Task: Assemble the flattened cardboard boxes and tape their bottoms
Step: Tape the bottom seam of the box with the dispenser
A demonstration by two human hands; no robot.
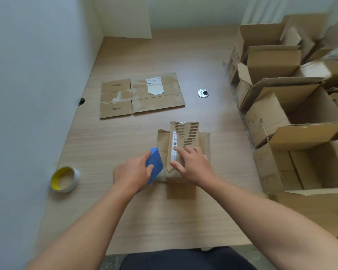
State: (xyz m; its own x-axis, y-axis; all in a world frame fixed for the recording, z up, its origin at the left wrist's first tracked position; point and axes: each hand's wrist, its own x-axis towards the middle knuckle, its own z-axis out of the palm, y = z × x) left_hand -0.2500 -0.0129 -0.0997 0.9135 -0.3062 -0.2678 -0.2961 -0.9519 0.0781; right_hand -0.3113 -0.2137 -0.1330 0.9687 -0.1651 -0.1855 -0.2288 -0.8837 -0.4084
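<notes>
Taping the bottom: my left hand [134, 172] grips the dispenser [154, 163] at the box [203, 141] edge, right hand [193, 165] flat, pressing down. Next, I'd pull tape straight across.

On the counter [125, 211] before you sits a small box [185, 172], with a tape dispenser [154, 162] touching its left side. Behind it lies a flattened box [141, 95]. A tape roll [65, 179] lies well to your left, and open boxes [281, 106] line your right.
</notes>
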